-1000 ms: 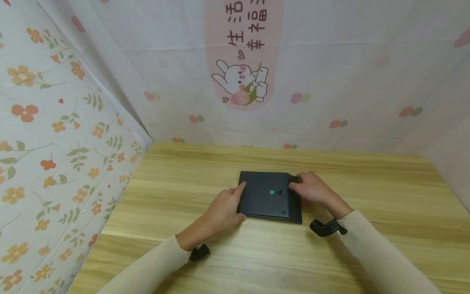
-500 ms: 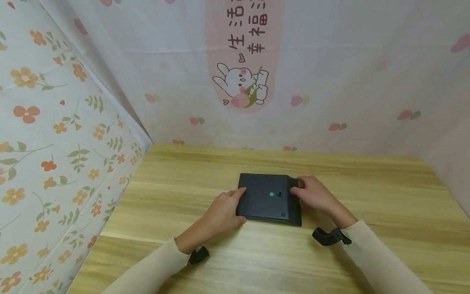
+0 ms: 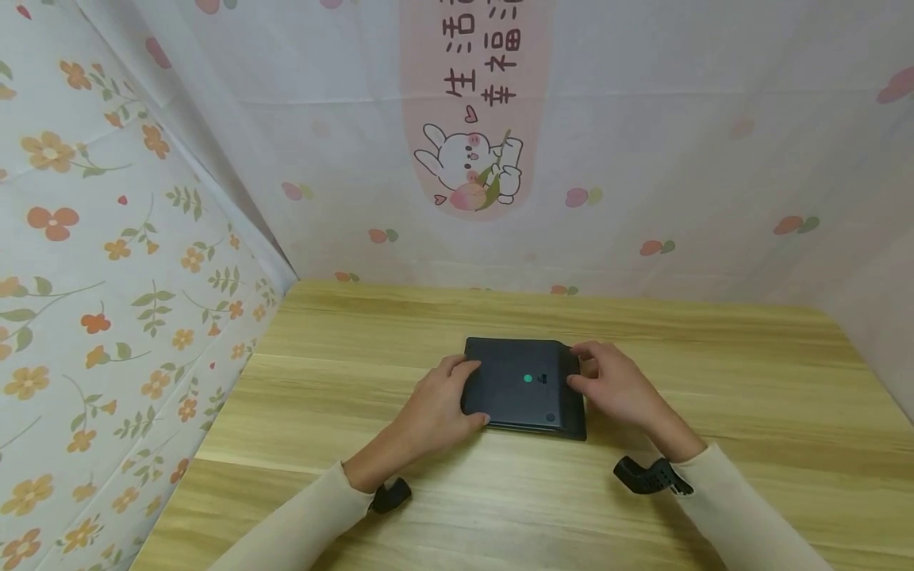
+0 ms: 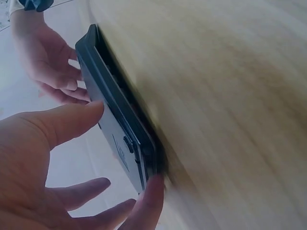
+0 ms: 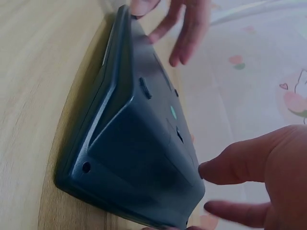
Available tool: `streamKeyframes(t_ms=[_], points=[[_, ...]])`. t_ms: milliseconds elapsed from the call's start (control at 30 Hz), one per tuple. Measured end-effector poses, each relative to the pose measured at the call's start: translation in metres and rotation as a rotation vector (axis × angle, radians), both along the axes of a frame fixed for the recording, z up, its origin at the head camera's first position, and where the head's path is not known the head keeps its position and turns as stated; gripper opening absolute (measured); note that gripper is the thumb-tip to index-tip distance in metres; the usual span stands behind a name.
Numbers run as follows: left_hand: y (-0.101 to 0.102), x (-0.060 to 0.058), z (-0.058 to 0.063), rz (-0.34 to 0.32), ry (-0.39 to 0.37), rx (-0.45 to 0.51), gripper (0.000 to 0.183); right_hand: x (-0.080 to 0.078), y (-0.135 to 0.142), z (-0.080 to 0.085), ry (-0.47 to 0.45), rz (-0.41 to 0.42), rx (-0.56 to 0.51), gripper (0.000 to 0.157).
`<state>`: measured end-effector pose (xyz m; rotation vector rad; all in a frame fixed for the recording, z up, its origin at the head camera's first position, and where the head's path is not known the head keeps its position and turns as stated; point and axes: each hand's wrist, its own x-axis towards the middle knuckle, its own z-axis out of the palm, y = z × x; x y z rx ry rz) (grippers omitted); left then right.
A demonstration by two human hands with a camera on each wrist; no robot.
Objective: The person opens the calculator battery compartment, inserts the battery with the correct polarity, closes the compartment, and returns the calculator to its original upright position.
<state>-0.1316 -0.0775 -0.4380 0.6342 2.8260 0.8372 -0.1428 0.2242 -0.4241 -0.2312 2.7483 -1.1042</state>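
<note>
A black desk calculator (image 3: 510, 385) lies face down on the wooden table, its underside up with a green round sticker and small feet. My left hand (image 3: 435, 408) is at its left end in the head view, fingers spread, thumb at the near edge. In the left wrist view, the fingertips (image 4: 152, 189) of that hand sit right at the calculator's corner. At the opposite end is my right hand (image 3: 617, 385), its fingers loosely bent and thumb tip beside the edge. The right wrist view has the right thumb (image 5: 230, 165) at the calculator's rim, with a gap between the fingers.
The pale wooden table (image 3: 343, 333) runs back to a white cloth wall (image 3: 643, 159) with a printed rabbit (image 3: 471, 162). A flowered cloth (image 3: 128, 317) hangs along the left side. Black camera mounts (image 3: 650, 476) stick out below the cuffs.
My right hand has loosened and drawn slightly right of the calculator's end. My left fingers have spread, the thumb sliding along the near edge. The calculator stays nearly where it was.
</note>
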Motion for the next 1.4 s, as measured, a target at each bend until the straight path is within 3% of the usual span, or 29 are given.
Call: streamKeyframes(t_ms=[133,267,400,567,1400], points=[[0.002,-0.003,0.001,-0.009,0.029,0.014,0.073,-0.001,-0.002,-0.004,0.139,0.047,0.002,0.039],[0.007,-0.007,0.001,-0.010,0.023,0.000,0.070,-0.006,-0.003,-0.008,0.262,0.158,0.025,0.025],[0.011,-0.012,0.000,-0.018,0.005,-0.014,0.070,-0.009,-0.005,-0.010,0.332,0.269,0.066,0.021],[0.013,-0.016,0.001,-0.036,0.006,-0.005,0.071,-0.010,-0.009,-0.012,0.346,0.333,0.090,0.019],[0.016,-0.022,0.000,-0.039,-0.016,-0.043,0.079,-0.020,-0.013,-0.022,0.405,0.407,0.138,0.016]])
